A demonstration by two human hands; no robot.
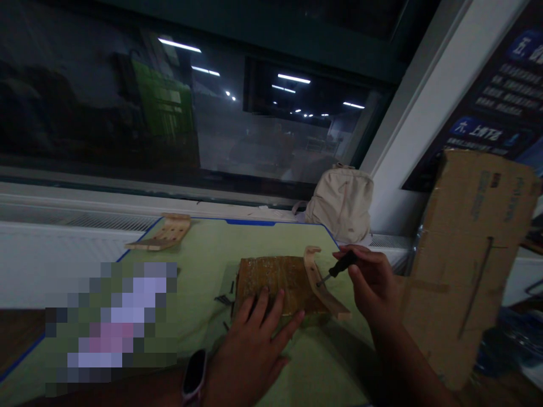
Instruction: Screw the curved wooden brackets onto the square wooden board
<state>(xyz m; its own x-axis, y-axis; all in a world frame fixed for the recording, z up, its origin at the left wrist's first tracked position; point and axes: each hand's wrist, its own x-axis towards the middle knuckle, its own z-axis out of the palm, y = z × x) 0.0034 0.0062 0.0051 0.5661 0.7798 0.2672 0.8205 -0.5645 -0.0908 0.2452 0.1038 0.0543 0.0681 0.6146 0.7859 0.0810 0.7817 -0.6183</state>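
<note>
My left hand (254, 339) lies with fingers spread on a brown block wrapped in shiny tape (271, 274), near its front edge. Against the block's right side rests a curved wooden piece (314, 277) with holes along it. My right hand (373, 277) grips a screwdriver (341, 264) by its black handle. The screwdriver's shaft slants down to the left, and its tip meets the wooden piece around one of the holes. Several dark screws (224, 299) lie left of the block.
Another wooden piece with holes (176, 230) sits at the table's far left corner. The table (203, 243) has a green top and blue edging. A beige backpack (341, 200) stands beyond it by the window. Cardboard (470, 260) leans at the right. A pixelated patch covers the left side.
</note>
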